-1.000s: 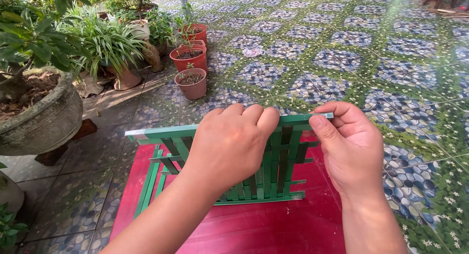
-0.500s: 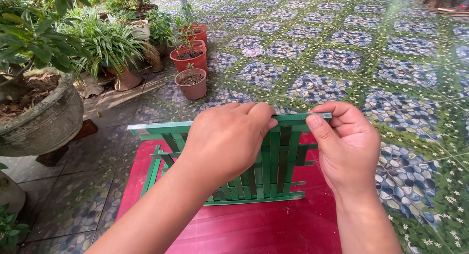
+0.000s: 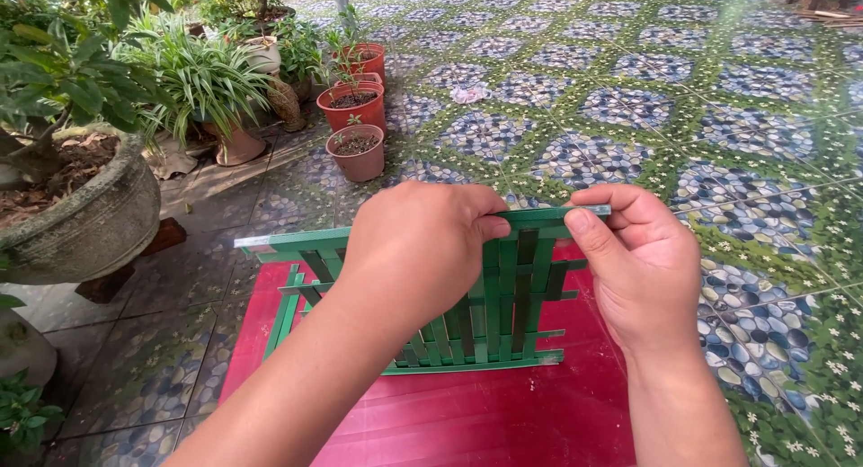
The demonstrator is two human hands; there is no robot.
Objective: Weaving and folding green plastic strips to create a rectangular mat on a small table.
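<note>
A woven mat of green flat strips (image 3: 503, 314) stands upright over a red stool top (image 3: 467, 413). My left hand (image 3: 418, 251) grips its top edge near the middle, fingers curled over the long green top strip (image 3: 288, 242). The right end of that same strip is pinched between thumb and fingers of my right hand (image 3: 643, 269). Loose strip ends stick out to the left and right of the weave. The part of the mat behind my left hand is hidden.
Several potted plants stand at the left: a large stone planter (image 3: 85, 224), terracotta pots (image 3: 355, 152) and a spiky green plant (image 3: 202, 80). Patterned pebble-print floor tiles (image 3: 683, 98) spread all around the stool.
Both hands have drawn slightly closer together along the top strip, the right hand sliding left. The mat stays upright on the stool.
</note>
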